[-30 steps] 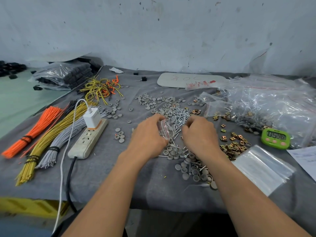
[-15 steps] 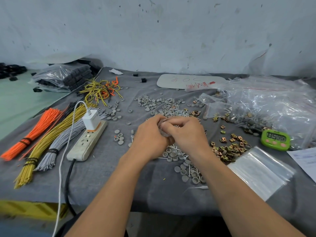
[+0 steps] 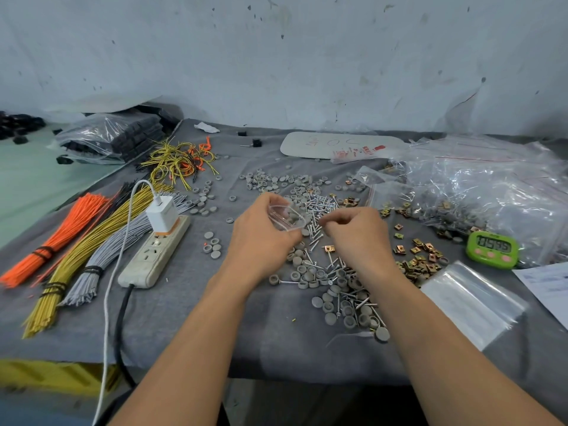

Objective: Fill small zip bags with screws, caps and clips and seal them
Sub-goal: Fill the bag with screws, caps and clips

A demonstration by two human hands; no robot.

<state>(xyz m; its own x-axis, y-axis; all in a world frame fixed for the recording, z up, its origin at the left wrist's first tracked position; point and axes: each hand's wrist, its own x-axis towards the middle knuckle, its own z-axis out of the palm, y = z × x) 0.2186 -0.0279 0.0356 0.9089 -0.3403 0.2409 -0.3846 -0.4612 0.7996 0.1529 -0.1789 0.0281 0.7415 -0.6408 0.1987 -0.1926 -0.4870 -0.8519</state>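
Two hands mid-frame, left hand point(image 3: 261, 238) gripping one open zip bag point(image 3: 285, 218), right hand point(image 3: 359, 235) curled, grasp unclear, now drawn apart from the left, one green timer point(image 3: 491, 249) right.

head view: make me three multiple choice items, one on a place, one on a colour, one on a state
1. Where is the green timer?
A) on the power strip
B) right of the brass clips
C) on the white board

2. What colour is the leftmost tie bundle?
A) grey
B) blue
C) orange

3. The small zip bag in the left hand is:
A) open-mouthed with grey caps inside
B) sealed and empty
C) lying flat on the cloth

Answers:
1 B, it sits on the cloth just past the clips.
2 C, the outermost bundle is bright orange.
3 A, its mouth gapes and caps show through the plastic.
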